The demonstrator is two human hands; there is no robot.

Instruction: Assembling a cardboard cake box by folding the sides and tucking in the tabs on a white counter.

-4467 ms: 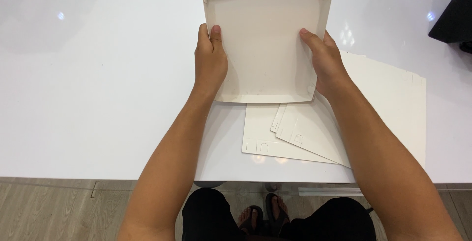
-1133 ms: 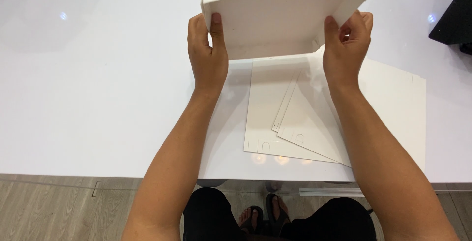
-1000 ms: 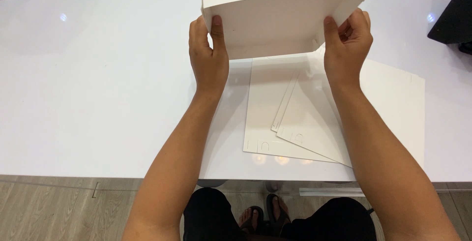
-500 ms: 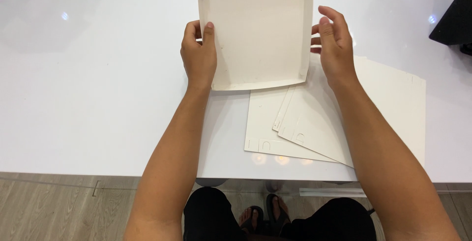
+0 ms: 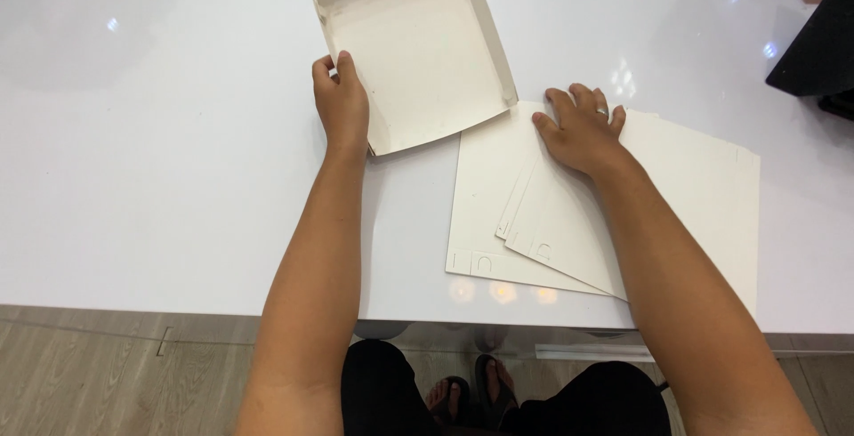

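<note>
A folded white cardboard tray (image 5: 418, 49) with low walls lies open side up on the white table (image 5: 160, 151). My left hand (image 5: 341, 105) grips its near left edge, thumb inside the rim. My right hand (image 5: 580, 129) rests flat, fingers spread, on a fanned stack of flat white cardboard sheets (image 5: 534, 222) to the right of the tray. It grips nothing.
A dark object (image 5: 823, 40) stands at the table's far right edge. The table's near edge runs across the lower part of the view, with wooden floor (image 5: 107, 374) and my feet in sandals (image 5: 471, 391) below it.
The tray, held up in both hands a second ago, has been laid down and shifted left. My right hand let go of it and came down onto the flat sheets.
</note>
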